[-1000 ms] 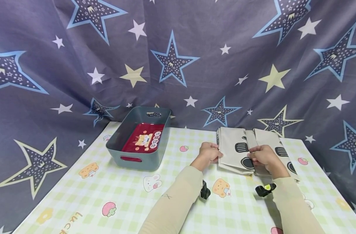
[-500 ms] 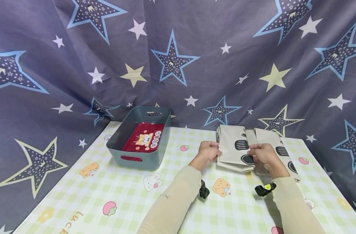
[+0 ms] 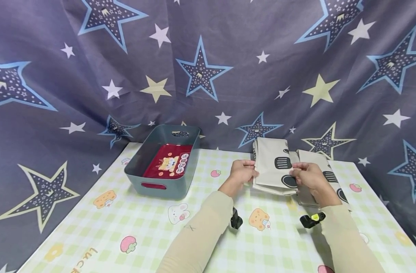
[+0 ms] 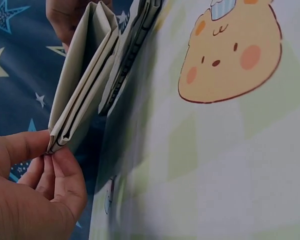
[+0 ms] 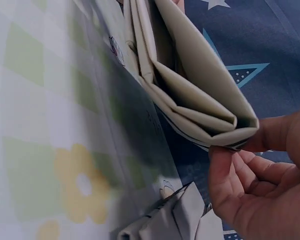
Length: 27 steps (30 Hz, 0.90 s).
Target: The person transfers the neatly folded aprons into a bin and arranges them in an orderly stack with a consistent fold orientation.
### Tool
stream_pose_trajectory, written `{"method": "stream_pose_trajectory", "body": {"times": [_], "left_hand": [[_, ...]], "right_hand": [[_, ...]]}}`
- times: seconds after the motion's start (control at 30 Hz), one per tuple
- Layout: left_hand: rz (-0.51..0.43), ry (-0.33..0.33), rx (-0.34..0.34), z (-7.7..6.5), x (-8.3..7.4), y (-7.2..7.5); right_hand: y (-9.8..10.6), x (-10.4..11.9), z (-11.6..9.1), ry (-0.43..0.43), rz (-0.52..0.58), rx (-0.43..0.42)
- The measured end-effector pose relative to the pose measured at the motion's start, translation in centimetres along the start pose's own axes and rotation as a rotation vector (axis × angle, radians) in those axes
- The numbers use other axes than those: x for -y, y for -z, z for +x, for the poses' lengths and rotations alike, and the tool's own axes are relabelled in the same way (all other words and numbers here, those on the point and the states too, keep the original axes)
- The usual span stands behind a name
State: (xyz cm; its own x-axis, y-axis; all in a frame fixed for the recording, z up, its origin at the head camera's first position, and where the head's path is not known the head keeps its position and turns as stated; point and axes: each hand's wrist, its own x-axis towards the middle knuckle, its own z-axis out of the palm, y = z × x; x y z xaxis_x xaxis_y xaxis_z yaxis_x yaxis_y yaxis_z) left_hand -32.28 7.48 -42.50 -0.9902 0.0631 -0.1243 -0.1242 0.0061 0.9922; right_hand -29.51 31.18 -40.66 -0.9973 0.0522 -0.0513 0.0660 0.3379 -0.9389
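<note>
A folded cream cloth [image 3: 271,165] with black spatula-like prints is held raised over the right part of the table in the head view. My left hand [image 3: 242,173] pinches its left edge between thumb and fingers, and my right hand [image 3: 309,176] pinches the right edge. Stacked fold layers of the cloth [image 4: 85,85] show edge-on in the left wrist view. From the right wrist, the layers of the cloth [image 5: 210,105] gape slightly near the pinching thumb. A second folded cream cloth [image 3: 317,161] with similar prints lies to the right, partly behind my right hand.
At the left back stands a blue-grey plastic basket [image 3: 133,182] with handle slots. Inside it lies a red cloth [image 3: 167,161] with a cartoon animal print. A checked, cartoon-printed cover lies on the table [image 3: 153,235]. A star-patterned curtain [image 3: 208,110] hangs close behind.
Both hands have lifted the pinched folded cloth a little up off the table. The second folded cloth and the basket stay where they were.
</note>
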Motion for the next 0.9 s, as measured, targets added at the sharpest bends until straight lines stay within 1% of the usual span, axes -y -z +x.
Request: {"method": "stream_pose_trajectory", "body": {"times": [0.17, 0.27, 0.33, 0.6, 0.73, 0.9], "left_hand": [[-0.021, -0.026, 0.028, 0.0, -0.5, 0.2], [-0.022, -0.036, 0.036, -0.1, -0.8, 0.3], [-0.025, -0.042, 0.037, -0.1, -1.1, 0.3], [-0.079, -0.060, 0.032, -0.1, -2.0, 0.4], [-0.084, -0.072, 0.021, -0.1, -2.1, 0.7], [-0.071, -0.101, -0.001, -0.4, -2.3, 1.0]], "right_hand": [[0.3, 0.6, 0.0, 0.033, 0.007, -0.003], [0.5, 1.1, -0.1, 0.043, 0.019, 0.015], [0.6, 1.4, -0.3, 0.051, 0.007, 0.024], [0.5, 3.1, -0.6, 0.085, -0.047, -0.008], [0.1, 3.4, -0.8, 0.083, -0.051, -0.017], [-0.5, 3.6, -0.9, 0.108, -0.058, -0.035]]}}
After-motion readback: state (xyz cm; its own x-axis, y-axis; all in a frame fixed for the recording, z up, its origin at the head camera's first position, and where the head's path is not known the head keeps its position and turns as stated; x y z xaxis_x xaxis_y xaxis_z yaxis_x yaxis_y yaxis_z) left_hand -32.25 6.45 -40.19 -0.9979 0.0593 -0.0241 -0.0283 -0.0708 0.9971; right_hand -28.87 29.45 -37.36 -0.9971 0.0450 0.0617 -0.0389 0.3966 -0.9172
